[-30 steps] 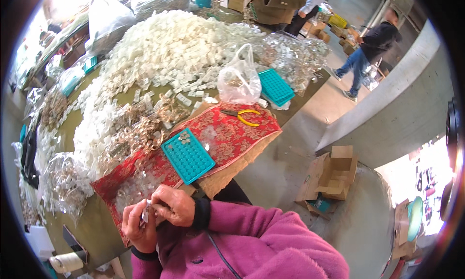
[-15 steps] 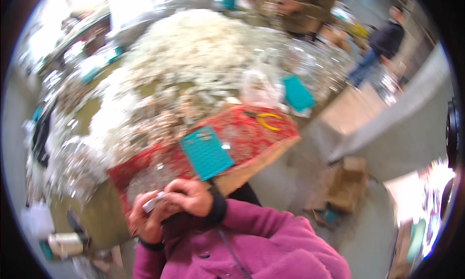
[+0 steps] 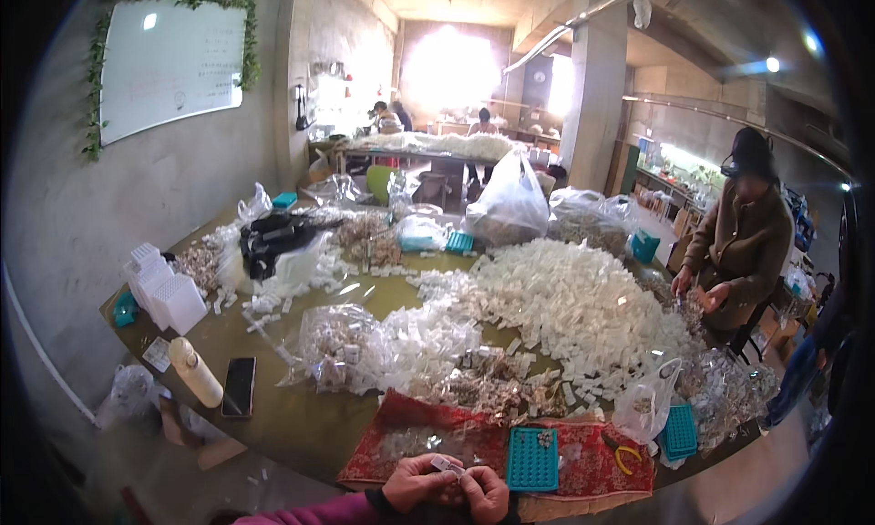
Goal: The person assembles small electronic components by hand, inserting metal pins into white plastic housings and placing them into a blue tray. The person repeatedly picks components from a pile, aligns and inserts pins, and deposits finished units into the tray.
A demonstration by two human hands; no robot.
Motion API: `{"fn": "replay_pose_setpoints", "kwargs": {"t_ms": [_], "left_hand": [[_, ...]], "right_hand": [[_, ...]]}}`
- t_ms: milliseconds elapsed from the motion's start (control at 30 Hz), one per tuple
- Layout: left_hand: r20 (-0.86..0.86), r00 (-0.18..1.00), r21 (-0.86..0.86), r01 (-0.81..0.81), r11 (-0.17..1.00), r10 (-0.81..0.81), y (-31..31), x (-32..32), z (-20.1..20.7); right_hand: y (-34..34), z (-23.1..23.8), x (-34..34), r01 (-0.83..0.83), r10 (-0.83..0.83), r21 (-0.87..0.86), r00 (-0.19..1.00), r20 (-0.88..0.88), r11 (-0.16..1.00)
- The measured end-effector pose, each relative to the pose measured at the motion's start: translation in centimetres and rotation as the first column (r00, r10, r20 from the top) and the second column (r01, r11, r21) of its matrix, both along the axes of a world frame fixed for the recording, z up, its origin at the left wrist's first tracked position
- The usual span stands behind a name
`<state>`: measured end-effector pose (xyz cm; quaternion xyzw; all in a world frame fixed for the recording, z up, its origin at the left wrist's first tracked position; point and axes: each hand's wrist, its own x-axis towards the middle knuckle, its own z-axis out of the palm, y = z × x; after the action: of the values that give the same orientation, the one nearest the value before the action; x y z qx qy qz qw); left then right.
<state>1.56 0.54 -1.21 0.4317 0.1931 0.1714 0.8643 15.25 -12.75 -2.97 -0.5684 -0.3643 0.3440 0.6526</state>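
Observation:
At the near edge of the table, my left hand (image 3: 412, 485) pinches a small white rectangular piece (image 3: 446, 465) with a dark mark on it. My right hand (image 3: 485, 496) closes its fingertips on the piece's right end; what lies deeper between the fingers is hidden. Just beyond both hands a red patterned cloth (image 3: 387, 434) covers the front of the table, with small clear pieces scattered over it. On the cloth, right of my hands, is a teal pitted tray (image 3: 532, 470) with a few small metallic-looking bits at its top corner. Yellow-handled pliers (image 3: 623, 458) lie farther right.
A large heap of small whitish pieces (image 3: 556, 306) fills the table's middle. A second teal tray (image 3: 678, 432) lies right; a cream bottle (image 3: 195, 372), phone (image 3: 239, 386) and white racks (image 3: 164, 293) stand or lie left. A co-worker (image 3: 743, 233) stands at the right edge.
The view has swung up from the tilted, blurred look down at my lap and now takes in the whole room. Both hands stay together on the small white piece.

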Motion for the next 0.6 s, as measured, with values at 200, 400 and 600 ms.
{"fn": "replay_pose_setpoints", "kwargs": {"t_ms": [200, 400, 600], "left_hand": [[0.066, 0.998, 0.202, -0.029, 0.979, 0.015, 0.5, 0.6, 1.1], [0.036, 0.998, -0.034, -0.052, 0.998, 0.053, -0.8, -0.3, 1.2], [0.063, 0.996, -0.026, -0.069, 0.997, 0.07, -1.2, 0.0, 1.9]], "right_hand": [[1.3, 0.7, 0.3, 0.079, -0.096, 0.101, 0.981, 0.17, 0.992], [0.3, 0.7, -1.0, -0.064, 0.082, 0.139, 0.988, -0.129, 0.988], [-0.3, 2.8, -0.9, -0.048, 0.078, 0.134, 0.969, -0.232, 0.99]]}}
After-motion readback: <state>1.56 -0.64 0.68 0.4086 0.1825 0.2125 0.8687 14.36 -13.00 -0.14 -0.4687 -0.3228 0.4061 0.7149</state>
